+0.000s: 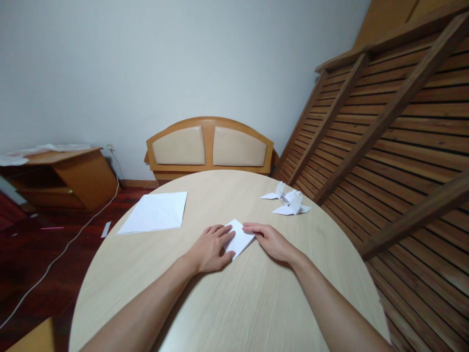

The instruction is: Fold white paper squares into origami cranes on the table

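Observation:
A small folded sheet of white paper lies flat on the round table between my hands, one corner pointing away from me and one toward me. My left hand rests over its left side, fingers spread and pressing on it, hiding that edge. On the other side, my right hand lies with its fingers stretched out, the tips touching the paper's upper right edge. Neither hand is wrapped around anything.
A stack of white paper sheets lies at the table's left. Several folded paper figures sit at the back right. Beyond the round table stand a headboard and, to the right, a leaning slatted wooden frame.

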The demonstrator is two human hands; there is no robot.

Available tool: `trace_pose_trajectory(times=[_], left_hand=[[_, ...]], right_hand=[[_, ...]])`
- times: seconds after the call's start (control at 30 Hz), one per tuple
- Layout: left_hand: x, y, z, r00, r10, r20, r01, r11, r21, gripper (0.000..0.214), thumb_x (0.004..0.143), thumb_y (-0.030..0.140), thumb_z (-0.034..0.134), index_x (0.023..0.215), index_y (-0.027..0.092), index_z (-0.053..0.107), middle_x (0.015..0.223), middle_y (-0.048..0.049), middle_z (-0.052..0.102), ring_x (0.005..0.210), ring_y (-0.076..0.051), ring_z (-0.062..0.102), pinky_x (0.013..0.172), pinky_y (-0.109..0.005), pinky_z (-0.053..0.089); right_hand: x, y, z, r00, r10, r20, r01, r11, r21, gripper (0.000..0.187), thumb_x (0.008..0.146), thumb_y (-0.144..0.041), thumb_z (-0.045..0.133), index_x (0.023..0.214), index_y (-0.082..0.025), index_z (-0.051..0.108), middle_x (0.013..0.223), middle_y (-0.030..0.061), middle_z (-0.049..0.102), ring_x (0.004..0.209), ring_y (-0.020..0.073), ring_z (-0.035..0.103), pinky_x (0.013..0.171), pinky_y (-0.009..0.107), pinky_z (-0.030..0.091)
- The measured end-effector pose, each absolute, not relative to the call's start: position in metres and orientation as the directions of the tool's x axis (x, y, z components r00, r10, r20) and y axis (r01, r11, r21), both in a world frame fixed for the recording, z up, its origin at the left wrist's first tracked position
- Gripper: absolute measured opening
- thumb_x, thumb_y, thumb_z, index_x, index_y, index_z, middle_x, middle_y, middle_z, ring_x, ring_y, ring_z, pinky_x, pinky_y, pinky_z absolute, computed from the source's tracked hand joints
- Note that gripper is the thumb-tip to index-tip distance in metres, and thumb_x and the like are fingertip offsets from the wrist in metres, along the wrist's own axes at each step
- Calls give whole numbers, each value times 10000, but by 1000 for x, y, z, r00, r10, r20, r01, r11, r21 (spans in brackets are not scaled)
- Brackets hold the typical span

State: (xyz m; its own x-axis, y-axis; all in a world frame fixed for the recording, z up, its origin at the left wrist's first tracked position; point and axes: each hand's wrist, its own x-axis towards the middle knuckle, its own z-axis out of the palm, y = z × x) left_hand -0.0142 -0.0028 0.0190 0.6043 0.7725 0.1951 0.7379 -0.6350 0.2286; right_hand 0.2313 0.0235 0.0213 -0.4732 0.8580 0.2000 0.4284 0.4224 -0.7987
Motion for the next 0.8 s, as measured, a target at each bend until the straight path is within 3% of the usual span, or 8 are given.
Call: trace_pose_trajectory(times=[0.23,0.43,0.6,0.8], left_hand=[[-22,-3,17,657,735,167,698,-677,231,669,891,519,534,1483,231,419,1566,-110,366,1400,-360,359,1154,-514,278],[-21,-5,20,711,686,156,643,-724,252,649,900,489,528,1492,256,401,1588,-100,324,1413,-363,342,1152,-532,282],[-21,-6,21,730,668,146,622,-738,263,660,893,453,535,1497,232,385,1598,-100,300,1439,-359,299,1163,-528,277],[-22,-4,18,740,658,139,605,-742,289,781,887,403,534,1564,188,210,1610,-113,263,1470,-330,256,1195,-520,226]], right_hand=[[231,18,21,-504,826,254,459,504,-731,277,961,-251,462,1085,-227,709,1208,60,690,1175,208,599,1072,397,422],[221,15,18,-412,881,233,497,431,-753,433,971,-327,495,1392,-229,460,1070,48,667,987,187,636,923,351,497],[215,18,13,-416,863,287,555,491,-672,422,947,-302,540,1362,-233,494,1119,69,638,1072,209,603,981,385,459],[211,20,7,-427,828,363,599,560,-573,427,947,-282,550,1366,-234,485,1216,85,621,1141,214,567,1031,396,429]])
